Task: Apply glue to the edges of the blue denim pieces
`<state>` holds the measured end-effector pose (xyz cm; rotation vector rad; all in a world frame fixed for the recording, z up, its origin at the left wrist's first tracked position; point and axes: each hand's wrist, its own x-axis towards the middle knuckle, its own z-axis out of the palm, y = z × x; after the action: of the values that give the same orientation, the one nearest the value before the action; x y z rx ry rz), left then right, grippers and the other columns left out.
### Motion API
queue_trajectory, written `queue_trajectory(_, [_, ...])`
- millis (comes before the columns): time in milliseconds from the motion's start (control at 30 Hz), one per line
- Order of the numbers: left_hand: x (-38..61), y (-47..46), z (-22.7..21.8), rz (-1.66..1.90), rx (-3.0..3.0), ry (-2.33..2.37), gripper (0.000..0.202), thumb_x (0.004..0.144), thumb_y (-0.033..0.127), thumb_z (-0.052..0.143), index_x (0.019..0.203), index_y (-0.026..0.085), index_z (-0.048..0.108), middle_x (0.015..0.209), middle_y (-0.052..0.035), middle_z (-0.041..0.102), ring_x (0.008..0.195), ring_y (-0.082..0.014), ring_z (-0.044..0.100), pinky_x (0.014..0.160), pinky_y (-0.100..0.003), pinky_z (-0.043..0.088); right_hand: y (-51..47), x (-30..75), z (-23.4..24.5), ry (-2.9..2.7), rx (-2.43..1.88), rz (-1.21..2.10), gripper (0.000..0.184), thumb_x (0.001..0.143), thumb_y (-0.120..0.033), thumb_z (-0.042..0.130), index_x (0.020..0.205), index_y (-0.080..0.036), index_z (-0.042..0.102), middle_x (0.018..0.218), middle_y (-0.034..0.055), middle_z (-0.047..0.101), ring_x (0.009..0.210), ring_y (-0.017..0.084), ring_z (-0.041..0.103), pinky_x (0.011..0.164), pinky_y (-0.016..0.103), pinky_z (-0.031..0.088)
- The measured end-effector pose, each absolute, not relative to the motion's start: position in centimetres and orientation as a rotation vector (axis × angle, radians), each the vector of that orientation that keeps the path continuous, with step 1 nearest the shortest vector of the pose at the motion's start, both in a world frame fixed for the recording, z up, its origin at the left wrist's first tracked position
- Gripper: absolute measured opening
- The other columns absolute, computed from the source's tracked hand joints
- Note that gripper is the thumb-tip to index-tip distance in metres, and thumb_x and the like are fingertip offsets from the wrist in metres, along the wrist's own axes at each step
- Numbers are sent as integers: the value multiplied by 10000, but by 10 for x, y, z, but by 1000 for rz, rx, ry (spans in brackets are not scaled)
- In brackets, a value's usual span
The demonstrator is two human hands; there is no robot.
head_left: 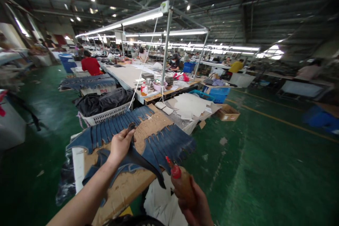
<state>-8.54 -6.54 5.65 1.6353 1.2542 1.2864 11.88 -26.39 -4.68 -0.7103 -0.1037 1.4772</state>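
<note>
My left hand (pixel 120 147) pinches the end of a dark leather-like piece (pixel 143 162) between thumb and fingers. The piece hangs down from the hand in a curved strip over the board. In my right hand (pixel 198 203) is a squeeze bottle (pixel 184 184) of brownish content, with a red cap and a narrow red nozzle pointing up and left. Rows of overlapping blue leather-like pieces (pixel 169 144) lie fanned out on the brown board (pixel 152 122). Another fanned row (pixel 106 132) runs along the board's far left side. The fingers behind the bottle are partly hidden.
Beyond the board stands a white basket (pixel 106 114) heaped with dark material. White sheets (pixel 189 104) lie on a side table. A lamp-frame post (pixel 166 47) rises from the long worktable (pixel 124 76). A cardboard box (pixel 227 112) sits on the green floor. Several people work farther off.
</note>
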Motion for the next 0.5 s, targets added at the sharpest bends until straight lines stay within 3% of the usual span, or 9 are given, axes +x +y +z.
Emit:
queue_trajectory(100, [-65,-68,62,1289,1342,1007,337,653,445,695,525,153,586,521,1,574,531,-116,508,528,-208,415,-265,109,-55,-81,-577,1534,421,695,-420,775,1033,-179,703,933,98,765,630,130,683,398,140,446])
queue_trajectory(233, [-49,-79,71,1127,983,917,360,523,364,817,746,129,660,472,48,526,431,-82,448,417,-171,387,-255,104,-58,-164,-498,1290,394,654,-409,804,1009,-274,702,1078,46,742,880,201,709,490,186,520])
queue_trajectory(300, [-47,-82,72,1057,886,917,331,560,279,807,817,122,669,474,55,520,420,-72,452,421,-159,421,-252,108,-54,-223,-455,1156,413,640,-416,811,1017,-289,698,1160,29,710,1026,227,670,701,275,572])
queue_trajectory(400, [-50,-80,61,962,779,935,126,713,155,696,826,108,667,480,52,502,400,-52,446,442,-146,459,-252,119,-44,-280,-427,1039,454,630,-405,817,1045,-269,693,1182,40,698,1085,242,644,926,364,509])
queue_trajectory(433, [-51,-78,53,932,736,952,76,763,130,646,834,108,663,480,51,496,391,-54,450,437,-150,463,-254,122,-40,-278,-431,1034,463,640,-401,810,1064,-260,687,1164,51,706,1068,240,653,912,363,514])
queue_trajectory(500, [-55,-74,30,882,626,1014,94,839,106,550,840,109,644,492,39,510,385,-72,480,428,-179,478,-256,125,-35,-238,-469,1064,475,669,-397,790,1104,-251,666,1087,69,736,958,222,694,740,304,561])
